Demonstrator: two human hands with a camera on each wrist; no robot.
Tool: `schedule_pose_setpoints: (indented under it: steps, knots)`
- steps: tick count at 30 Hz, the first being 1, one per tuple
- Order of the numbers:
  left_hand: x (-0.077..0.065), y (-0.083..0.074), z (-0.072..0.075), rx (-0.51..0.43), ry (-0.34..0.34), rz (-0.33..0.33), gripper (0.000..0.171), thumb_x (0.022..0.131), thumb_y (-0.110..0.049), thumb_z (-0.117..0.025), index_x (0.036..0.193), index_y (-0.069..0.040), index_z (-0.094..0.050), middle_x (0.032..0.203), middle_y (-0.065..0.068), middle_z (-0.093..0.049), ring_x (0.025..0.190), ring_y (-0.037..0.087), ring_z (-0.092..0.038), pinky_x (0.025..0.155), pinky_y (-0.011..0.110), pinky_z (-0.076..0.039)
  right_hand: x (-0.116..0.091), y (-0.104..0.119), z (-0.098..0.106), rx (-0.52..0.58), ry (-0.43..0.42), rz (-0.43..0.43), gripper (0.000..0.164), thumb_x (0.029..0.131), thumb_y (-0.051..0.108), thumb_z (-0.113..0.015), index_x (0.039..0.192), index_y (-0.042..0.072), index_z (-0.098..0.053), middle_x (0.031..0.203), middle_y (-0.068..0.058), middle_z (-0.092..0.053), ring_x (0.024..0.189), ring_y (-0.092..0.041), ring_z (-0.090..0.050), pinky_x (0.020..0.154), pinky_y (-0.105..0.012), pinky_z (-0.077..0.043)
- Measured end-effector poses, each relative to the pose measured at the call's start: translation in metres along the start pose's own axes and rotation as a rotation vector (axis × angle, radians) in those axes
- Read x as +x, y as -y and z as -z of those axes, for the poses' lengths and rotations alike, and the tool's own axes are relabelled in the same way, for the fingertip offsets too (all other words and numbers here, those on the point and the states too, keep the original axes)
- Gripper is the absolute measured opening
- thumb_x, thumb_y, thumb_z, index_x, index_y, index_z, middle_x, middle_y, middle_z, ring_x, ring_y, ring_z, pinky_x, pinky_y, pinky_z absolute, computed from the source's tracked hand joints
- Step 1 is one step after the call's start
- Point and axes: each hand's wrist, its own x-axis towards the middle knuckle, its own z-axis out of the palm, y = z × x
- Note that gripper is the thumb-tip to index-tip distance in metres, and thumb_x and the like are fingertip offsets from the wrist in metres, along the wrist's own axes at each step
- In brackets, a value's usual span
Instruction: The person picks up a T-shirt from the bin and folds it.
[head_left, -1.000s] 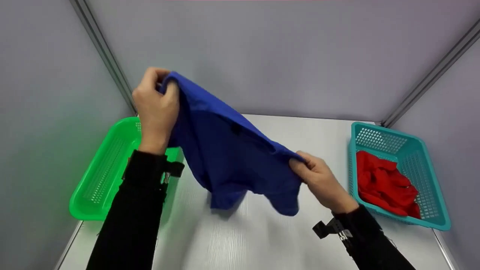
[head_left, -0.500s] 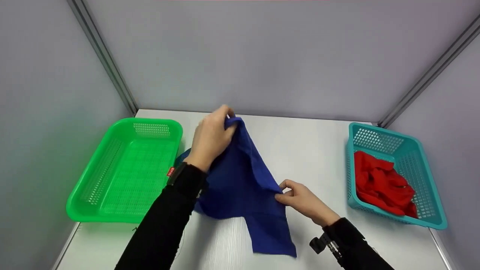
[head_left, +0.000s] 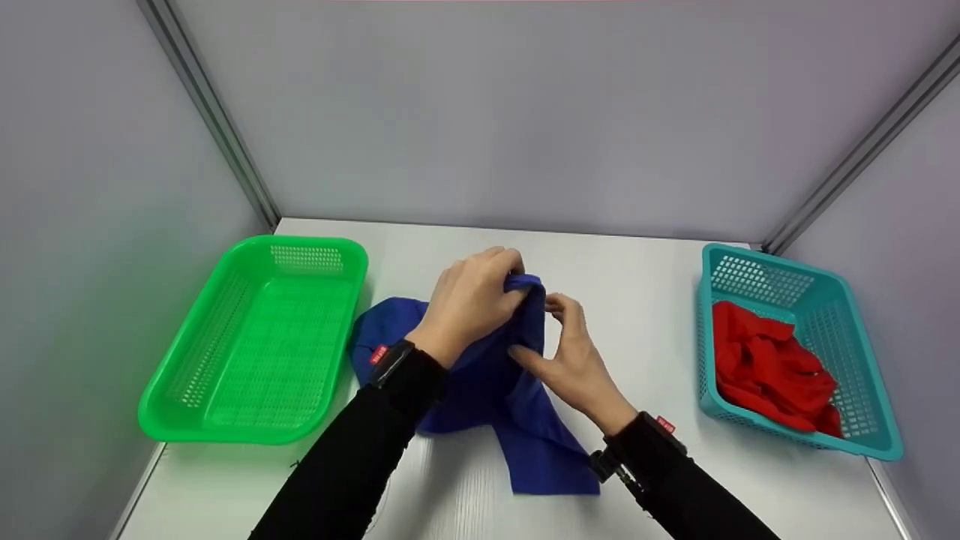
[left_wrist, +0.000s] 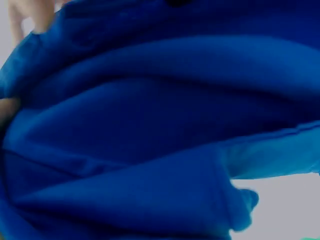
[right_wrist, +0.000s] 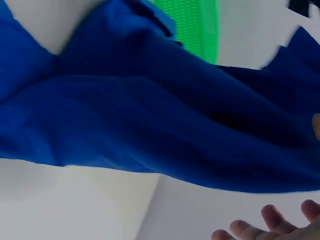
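A blue garment (head_left: 487, 382) hangs and lies bunched over the middle of the white table in the head view. One straight-edged end of it spreads toward me, and another part lies beside the green basket. My left hand (head_left: 472, 300) grips its raised upper edge. Close by on the right, my right hand (head_left: 574, 360) has its thumb against the cloth and its fingers spread apart. The blue cloth (left_wrist: 150, 120) fills most of the left wrist view. Spread fingertips of the right hand (right_wrist: 280, 227) show below the cloth (right_wrist: 125, 120) in the right wrist view.
A green basket (head_left: 154, 409) stands at the left of the white table (head_left: 630, 277). At the right, a teal basket (head_left: 862, 330) holds a crumpled red cloth (head_left: 772, 367). Grey walls (head_left: 525, 112) enclose the back and sides.
Both hands held the garment stretched in the air; it has come down onto the table. The left hand moved right and down, and the right hand let go and moved up toward it.
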Motion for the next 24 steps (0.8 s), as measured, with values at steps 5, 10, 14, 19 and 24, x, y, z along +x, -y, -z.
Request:
schedule_pose_setpoints:
  steps: [5,10,14,19,24]
  knots:
    - [0.002,-0.005,-0.005,-0.082,0.113,-0.06,0.026,0.085,0.0,-0.074,0.109,-0.007,-0.066,0.099,0.008,-0.065,0.081,0.029,-0.065,0.071,0.045,-0.055,-0.001,-0.001,-0.005,0.016,-0.131,0.066,0.059,0.091,0.012,-0.078,0.139,0.0,-0.045,0.132,-0.018,-0.058,0.122,-0.036,-0.062,0.103,-0.053,-0.048]
    - [0.0,0.002,-0.011,-0.15,0.172,-0.112,0.052,0.079,0.013,-0.064,0.127,-0.005,-0.061,0.113,0.012,-0.061,0.095,0.029,-0.062,0.082,0.042,-0.054,0.009,0.006,0.011,-0.052,-0.271,0.173,0.014,0.096,-0.002,-0.063,0.109,0.001,-0.067,0.094,-0.006,-0.075,0.087,-0.017,-0.071,0.08,-0.029,-0.056]
    - [-0.011,0.023,-0.016,0.008,0.021,-0.083,0.046,0.08,0.011,-0.067,0.122,-0.006,-0.066,0.112,0.011,-0.063,0.101,0.033,-0.06,0.089,0.046,-0.052,0.009,-0.003,0.03,0.019,-0.335,0.005,0.012,0.101,0.002,-0.056,0.105,0.004,-0.067,0.079,0.001,-0.065,0.07,-0.011,-0.059,0.064,-0.021,-0.044]
    - [-0.029,0.054,-0.021,0.078,-0.229,0.185,0.027,0.096,-0.006,-0.07,0.123,-0.006,-0.067,0.119,0.015,-0.06,0.106,0.038,-0.057,0.088,0.051,-0.049,0.015,-0.033,0.066,0.146,-0.477,-0.279,0.021,0.106,0.018,-0.051,0.095,0.003,-0.061,0.077,0.002,-0.051,0.074,-0.016,-0.05,0.066,-0.027,-0.039]
    - [-0.061,0.072,-0.035,0.032,-0.018,0.4,0.025,0.104,-0.016,-0.062,0.126,-0.005,-0.064,0.125,0.017,-0.058,0.112,0.039,-0.058,0.088,0.051,-0.053,0.012,-0.079,0.107,0.127,-0.475,-0.632,0.037,0.108,0.036,-0.04,0.114,0.003,-0.054,0.105,-0.009,-0.055,0.096,-0.022,-0.052,0.076,-0.031,-0.042]
